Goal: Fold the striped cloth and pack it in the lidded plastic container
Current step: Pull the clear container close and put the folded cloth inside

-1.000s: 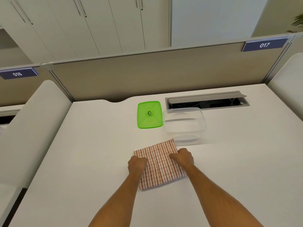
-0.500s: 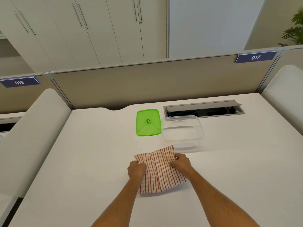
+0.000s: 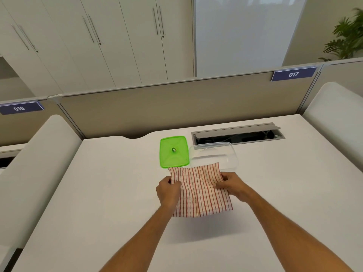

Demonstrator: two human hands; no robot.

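The red-and-white striped cloth (image 3: 199, 190), folded to a rough square, hangs above the white desk and casts a shadow below it. My left hand (image 3: 168, 190) grips its left edge and my right hand (image 3: 233, 185) grips its right edge. Just beyond the cloth stands the clear plastic container (image 3: 215, 154), open, its near wall partly hidden by the cloth's far corner. Its bright green lid (image 3: 173, 152) lies flat on the desk to the left of the container, touching or nearly touching it.
The white desk (image 3: 110, 193) spreads wide on both sides. An open grey cable slot (image 3: 237, 133) sits right behind the container. A beige partition (image 3: 176, 103) closes the far edge. White padded dividers (image 3: 33, 165) flank the desk left and right.
Both hands have lifted the cloth off the desk and carried it away from me toward the container. The cloth now overlaps the container's near edge. The camera has tilted up.
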